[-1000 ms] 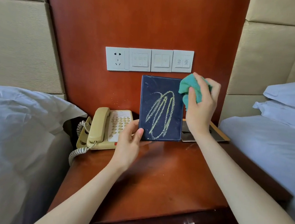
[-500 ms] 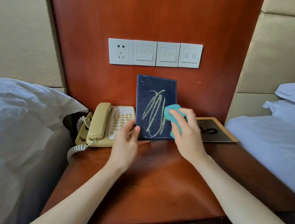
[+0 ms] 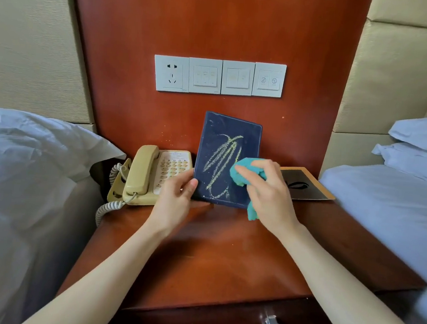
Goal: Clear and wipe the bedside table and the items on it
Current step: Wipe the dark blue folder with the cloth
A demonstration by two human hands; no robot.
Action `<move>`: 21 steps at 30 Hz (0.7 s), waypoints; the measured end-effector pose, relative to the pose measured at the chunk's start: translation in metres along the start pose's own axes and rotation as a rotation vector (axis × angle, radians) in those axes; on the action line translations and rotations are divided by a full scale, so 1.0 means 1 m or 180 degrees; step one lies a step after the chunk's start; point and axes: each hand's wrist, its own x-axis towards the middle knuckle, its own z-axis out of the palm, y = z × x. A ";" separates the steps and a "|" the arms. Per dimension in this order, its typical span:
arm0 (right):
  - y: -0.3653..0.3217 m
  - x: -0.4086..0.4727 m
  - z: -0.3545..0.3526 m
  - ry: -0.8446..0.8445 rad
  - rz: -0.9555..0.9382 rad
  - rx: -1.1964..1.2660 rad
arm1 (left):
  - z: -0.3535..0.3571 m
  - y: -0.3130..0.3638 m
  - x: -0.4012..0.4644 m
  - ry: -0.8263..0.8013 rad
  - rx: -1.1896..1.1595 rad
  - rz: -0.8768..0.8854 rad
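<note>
Navy rectangular board with yellow chalk scribbles (image 3: 226, 160) stands tilted on reddish wooden bedside table (image 3: 198, 258); left hand (image 3: 175, 200) pinches its lower-left edge, right hand (image 3: 269, 192) presses bunched teal cloth (image 3: 242, 172) against its right side.

The right hand (image 3: 269, 192) and teal cloth (image 3: 242, 174) hide the dark board's (image 3: 224, 142) lower right corner.

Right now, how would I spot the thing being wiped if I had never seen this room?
Find the reddish wooden bedside table between two white beds. At its back, right of the cream corded telephone, stands a dark navy rectangular booklet, held by the left hand and rubbed by the right hand with a teal cloth. Only it bears yellow chalky scribbles.
</note>
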 end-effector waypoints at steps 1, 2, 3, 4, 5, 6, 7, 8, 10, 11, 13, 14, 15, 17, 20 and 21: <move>0.005 0.000 -0.002 0.0087 0.0168 0.0072 | 0.002 0.001 -0.002 -0.0116 0.0124 0.0022; 0.011 0.001 -0.004 0.0198 0.0326 0.0139 | 0.003 0.003 -0.004 -0.0234 0.0329 0.0069; 0.017 0.001 -0.006 0.0333 0.0467 0.0182 | 0.005 0.004 -0.006 -0.0382 0.0470 0.0114; 0.022 0.001 -0.008 0.0473 0.0602 0.0197 | 0.006 0.004 -0.007 -0.0515 0.0536 0.0143; 0.027 0.000 -0.010 0.0600 0.0741 0.0196 | 0.008 0.004 -0.009 -0.0633 0.0541 0.0156; 0.032 -0.001 -0.012 0.0709 0.0886 0.0188 | 0.010 0.004 -0.010 -0.0714 0.0531 0.0160; 0.036 -0.001 -0.013 0.0791 0.1028 0.0179 | 0.011 0.004 -0.012 -0.0766 0.0515 0.0162; 0.039 -0.002 -0.014 0.0842 0.1147 0.0161 | 0.012 0.004 -0.012 -0.0791 0.0510 0.0160; 0.041 -0.003 -0.015 0.0837 0.1222 0.0060 | 0.012 0.006 -0.013 -0.0811 0.0497 0.0168; 0.041 -0.003 -0.016 0.0795 0.1158 -0.0057 | 0.011 0.006 -0.013 -0.0806 0.0544 0.0196; 0.038 -0.001 -0.016 0.0634 0.0880 -0.0340 | 0.009 0.005 -0.011 -0.0781 0.0764 0.0321; 0.035 -0.001 -0.015 0.0525 0.0717 -0.0422 | 0.007 0.004 -0.010 -0.0778 0.0840 0.0363; 0.031 -0.001 -0.014 0.0408 0.0560 -0.0440 | 0.006 0.003 -0.010 -0.0773 0.0851 0.0368; 0.021 -0.003 -0.012 0.0146 0.0288 -0.0324 | 0.004 0.001 -0.010 -0.0763 0.0834 0.0325; 0.007 -0.012 -0.014 -0.0352 0.0150 0.0098 | 0.002 0.000 -0.009 -0.0760 0.0881 0.0268; 0.004 -0.016 -0.016 -0.0527 0.0129 0.0247 | 0.001 -0.001 -0.008 -0.0754 0.0896 0.0263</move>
